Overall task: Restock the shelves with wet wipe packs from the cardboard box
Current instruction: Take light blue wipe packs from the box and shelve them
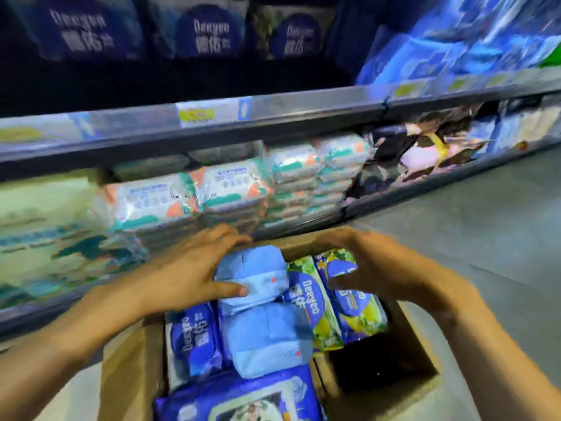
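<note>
Both hands are reaching into the open cardboard box (133, 375) on the floor in front of the shelving. The left hand (194, 268) is gripping a light-blue wet wipe pack (258, 268), with the thumb on its near edge and the fingers curling over its far end. The right hand (382, 262) is clasping the green-and-blue Deeyeo packs (352, 299) just beside it, thumb on a printed face and fingers hooking over the far ends by the box wall. The wrappers look slick and soft, so a pack is likely to be squeezing out of the grasp as it lifts. The packs are also sitting tightly against each other, so a neighbour may be dragging up with them and dropping. The lower shelf is already carrying white-and-teal wipe bundles (230, 189) close under the shelf rail (273, 117), so a careless push there may be knocking those forward. The light-blue pack is lying with its plain seamed back facing up and its print hidden. Its long axis appears to be running roughly left to right, though blur is making this uncertain. The green-and-blue packs are standing on edge, long axes pointing away towards the shelf, lettering turned sideways.
</note>
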A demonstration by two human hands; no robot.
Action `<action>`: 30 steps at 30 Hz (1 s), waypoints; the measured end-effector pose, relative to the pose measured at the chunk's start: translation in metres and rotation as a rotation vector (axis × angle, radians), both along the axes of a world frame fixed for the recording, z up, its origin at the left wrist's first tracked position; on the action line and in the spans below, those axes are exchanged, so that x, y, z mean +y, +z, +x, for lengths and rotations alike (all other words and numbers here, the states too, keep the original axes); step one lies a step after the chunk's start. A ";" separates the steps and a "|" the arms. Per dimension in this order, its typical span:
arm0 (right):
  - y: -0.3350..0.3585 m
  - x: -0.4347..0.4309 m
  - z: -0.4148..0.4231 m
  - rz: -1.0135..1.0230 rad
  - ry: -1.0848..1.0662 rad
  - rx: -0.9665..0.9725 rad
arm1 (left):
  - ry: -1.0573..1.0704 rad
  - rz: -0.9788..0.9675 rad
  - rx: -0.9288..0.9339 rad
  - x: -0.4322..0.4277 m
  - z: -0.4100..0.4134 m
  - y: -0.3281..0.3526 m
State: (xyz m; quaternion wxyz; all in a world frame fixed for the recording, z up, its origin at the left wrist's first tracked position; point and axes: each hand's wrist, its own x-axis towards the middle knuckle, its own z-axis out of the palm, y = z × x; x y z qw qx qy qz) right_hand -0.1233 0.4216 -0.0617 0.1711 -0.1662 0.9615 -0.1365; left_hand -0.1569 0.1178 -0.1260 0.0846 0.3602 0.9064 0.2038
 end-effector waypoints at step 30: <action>-0.048 -0.047 0.052 -0.355 -0.103 -0.205 | 0.380 0.439 -0.142 -0.017 0.029 -0.010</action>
